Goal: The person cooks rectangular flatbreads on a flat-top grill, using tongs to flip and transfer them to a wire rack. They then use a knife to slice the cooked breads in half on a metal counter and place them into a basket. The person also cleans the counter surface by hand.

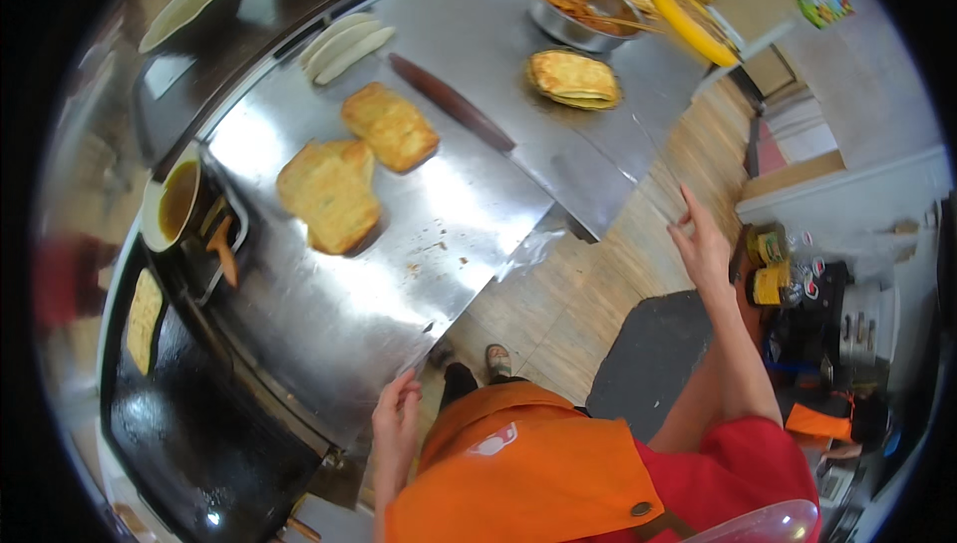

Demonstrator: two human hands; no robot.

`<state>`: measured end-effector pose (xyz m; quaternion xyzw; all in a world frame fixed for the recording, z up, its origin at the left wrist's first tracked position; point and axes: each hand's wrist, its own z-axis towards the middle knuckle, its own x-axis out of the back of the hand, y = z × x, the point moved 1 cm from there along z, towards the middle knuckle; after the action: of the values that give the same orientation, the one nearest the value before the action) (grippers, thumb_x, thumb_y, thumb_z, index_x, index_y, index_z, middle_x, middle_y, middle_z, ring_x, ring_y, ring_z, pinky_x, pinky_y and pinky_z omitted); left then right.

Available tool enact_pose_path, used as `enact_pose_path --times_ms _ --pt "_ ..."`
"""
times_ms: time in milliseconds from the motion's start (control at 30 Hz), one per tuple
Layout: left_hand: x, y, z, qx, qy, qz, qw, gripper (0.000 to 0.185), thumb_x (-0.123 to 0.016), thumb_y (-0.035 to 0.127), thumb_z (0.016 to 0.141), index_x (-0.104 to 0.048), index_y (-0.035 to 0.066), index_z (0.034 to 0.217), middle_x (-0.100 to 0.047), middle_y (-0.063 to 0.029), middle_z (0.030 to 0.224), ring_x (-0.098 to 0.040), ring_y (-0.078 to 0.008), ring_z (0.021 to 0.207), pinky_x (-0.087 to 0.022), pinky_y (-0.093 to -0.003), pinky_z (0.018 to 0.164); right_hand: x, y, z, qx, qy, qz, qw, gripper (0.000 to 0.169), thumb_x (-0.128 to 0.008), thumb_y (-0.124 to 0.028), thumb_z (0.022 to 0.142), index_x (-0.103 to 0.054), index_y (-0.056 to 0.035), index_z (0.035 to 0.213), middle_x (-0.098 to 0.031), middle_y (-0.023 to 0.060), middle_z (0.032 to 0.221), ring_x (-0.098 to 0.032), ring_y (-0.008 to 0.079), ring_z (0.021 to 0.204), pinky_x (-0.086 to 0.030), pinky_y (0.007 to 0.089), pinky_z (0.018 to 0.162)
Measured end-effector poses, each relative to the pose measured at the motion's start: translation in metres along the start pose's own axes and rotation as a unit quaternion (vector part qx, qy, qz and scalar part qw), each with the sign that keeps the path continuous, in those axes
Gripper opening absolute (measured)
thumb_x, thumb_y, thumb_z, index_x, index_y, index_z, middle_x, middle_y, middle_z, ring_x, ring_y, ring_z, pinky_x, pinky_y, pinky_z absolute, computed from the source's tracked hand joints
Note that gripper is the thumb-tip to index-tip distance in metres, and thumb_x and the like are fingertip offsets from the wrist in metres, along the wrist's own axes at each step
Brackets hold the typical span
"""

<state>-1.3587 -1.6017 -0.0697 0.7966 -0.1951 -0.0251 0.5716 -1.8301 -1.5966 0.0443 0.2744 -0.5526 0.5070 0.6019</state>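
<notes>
My left hand (pixel 396 412) hangs beside the near edge of a stainless steel worktop (pixel 419 304), its fingers loosely bent and nothing seen in them. Out to the right, my right hand (pixel 703 247) is raised over the floor, index finger and thumb apart, holding nothing. Two browned flatbreads lie on the worktop, a larger one (pixel 329 195) and a smaller one (pixel 390 126). Beyond them rests a dark wooden rolling pin (pixel 452 103). Pale dough strips (pixel 348 48) sit at the far left edge. A folded flatbread (pixel 574 79) lies farther right.
On the left, a black griddle (pixel 202 423) carries a pale flatbread (pixel 144 322). A bowl of brown sauce (pixel 179 203) stands near a wooden-handled brush (pixel 223 251). At the back, a steel bowl (pixel 576 31) holds reddish food. Oil bottles (pixel 774 285) stand low on the right.
</notes>
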Motion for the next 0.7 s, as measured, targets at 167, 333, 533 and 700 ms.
enact_pose_path --times_ms 167,333,533,700 --pt "-0.005 0.008 0.008 -0.023 0.002 -0.01 1.0 0.028 -0.051 0.001 0.089 -0.056 0.002 0.116 -0.061 -0.0079 0.097 -0.059 -0.0146 0.086 -0.048 -0.0264 0.077 -0.039 -0.095 -0.064 -0.269 -0.305 0.486 0.773 0.056 -0.059 -0.018 0.089 -0.038 -0.0059 0.138 -0.06 0.0018 0.079 -0.044 0.0055 0.048 -0.036 0.0192 0.043" --pt "0.007 0.005 0.001 -0.027 0.005 0.017 0.999 0.03 -0.05 -0.002 0.089 -0.055 0.001 0.118 -0.061 -0.0069 0.098 -0.059 -0.013 0.088 -0.047 -0.0251 0.079 -0.081 -0.177 -0.08 -0.276 -0.442 0.615 0.591 0.053 -0.056 -0.018 0.091 -0.037 -0.0071 0.139 -0.06 0.0015 0.078 -0.041 0.0046 0.047 -0.031 0.0186 0.039" --pt "0.011 -0.002 -0.011 -0.016 0.052 0.008 0.998 0.028 -0.052 -0.001 0.088 -0.057 0.003 0.115 -0.061 -0.0089 0.094 -0.06 -0.0164 0.081 -0.048 -0.0267 0.071 -0.108 -0.21 -0.073 -0.277 -0.387 0.627 0.617 0.05 -0.053 -0.015 0.092 -0.037 -0.0111 0.139 -0.057 0.0015 0.079 -0.038 0.0047 0.047 -0.029 0.0187 0.04" --pt "0.011 0.001 -0.009 -0.039 0.059 0.014 0.997 0.027 -0.051 0.0 0.088 -0.058 0.004 0.114 -0.061 -0.009 0.093 -0.06 -0.0165 0.081 -0.048 -0.0267 0.07 -0.12 -0.2 -0.079 -0.152 -0.277 0.554 0.77 0.051 -0.059 -0.011 0.088 -0.042 -0.0083 0.136 -0.054 -0.0004 0.072 -0.039 0.0029 0.048 -0.03 0.0187 0.04"
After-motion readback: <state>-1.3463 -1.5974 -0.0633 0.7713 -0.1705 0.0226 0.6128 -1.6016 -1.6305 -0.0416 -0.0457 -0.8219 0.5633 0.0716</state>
